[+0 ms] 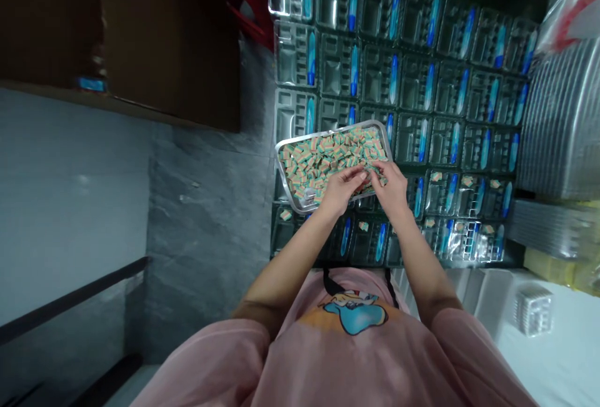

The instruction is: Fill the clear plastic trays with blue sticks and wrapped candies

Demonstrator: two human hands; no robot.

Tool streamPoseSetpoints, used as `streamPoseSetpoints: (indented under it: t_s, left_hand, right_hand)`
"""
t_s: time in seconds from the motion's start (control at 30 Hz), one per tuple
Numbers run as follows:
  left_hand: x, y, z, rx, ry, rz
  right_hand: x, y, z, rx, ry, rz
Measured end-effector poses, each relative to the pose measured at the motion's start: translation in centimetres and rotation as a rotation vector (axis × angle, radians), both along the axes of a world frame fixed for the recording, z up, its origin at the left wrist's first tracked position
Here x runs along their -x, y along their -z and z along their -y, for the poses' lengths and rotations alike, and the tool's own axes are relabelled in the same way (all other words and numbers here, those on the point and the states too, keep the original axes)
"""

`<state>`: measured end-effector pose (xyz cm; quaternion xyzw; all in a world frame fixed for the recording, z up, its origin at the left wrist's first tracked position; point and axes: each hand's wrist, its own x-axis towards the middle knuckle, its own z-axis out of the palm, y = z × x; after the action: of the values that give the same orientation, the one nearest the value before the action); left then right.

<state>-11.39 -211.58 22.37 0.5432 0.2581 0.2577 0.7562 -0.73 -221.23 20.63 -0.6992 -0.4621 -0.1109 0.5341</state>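
Observation:
A metal tray [295, 202] full of small striped pieces [319, 160], peach, cream and green, rests tilted over several plastic blister trays. My left hand [341, 189] is over the tray's near side, thumb and fingers pinched together; what lies between them is too small to make out. Close beside it, my right hand [391, 189] has its fingertips closed on striped pieces at the tray's right end. The two hands' fingertips almost meet. Around the tray, clear blister trays [379, 79] stand in rows, each visible one with a blue pen-like item [394, 79] in its right slot.
Single striped pieces [363, 226] lie in some near blister trays. Tall stacks of clear plastic trays [557, 119] line the right edge. A brown cardboard box [173, 44] is at upper left, above the grey floor [210, 207]. A small clear container [534, 310] sits at lower right.

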Motion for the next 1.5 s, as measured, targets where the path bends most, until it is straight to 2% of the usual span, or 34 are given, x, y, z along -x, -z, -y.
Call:
streamPoseSetpoints:
  t_s: [0.07,0.17,0.47,0.8,0.97,1.27,1.5]
  left_hand:
    - [-0.2,0.0,-0.1,0.074,-0.029,0.027]
    - [0.0,0.2,-0.6,0.095,-0.075,0.031]
    - [1.0,0.8,-1.6,0.024,-0.068,0.011]
    - [2.0,1.4,-1.4,-0.044,-0.016,0.030]
    - [2.3,0.9,-1.1,-0.062,-0.050,0.019]
    - [2.8,0.4,-1.7,-0.084,-0.011,0.049]
    - [3.0,0.0,-1.3,-0.197,0.062,-0.011]
  right_hand:
    - [0.5,-0.1,-0.1,-0.009,-0.042,-0.020]
    - [1.0,0.2,-0.1,-0.003,-0.114,-0.071]
    - [1.2,1.1,-0.2,-0.099,-0.244,-0.333]
    - [2.2,1.6,-0.7,-0.146,-0.227,-0.451]
    - [2.6,1.7,-0.9,-0.144,-0.245,-0.500]
    - [2.6,1.1,-0.3,-0.128,-0.303,-0.452]
    - [2.6,1.1,-0.7,-0.101,-0.239,-0.517]
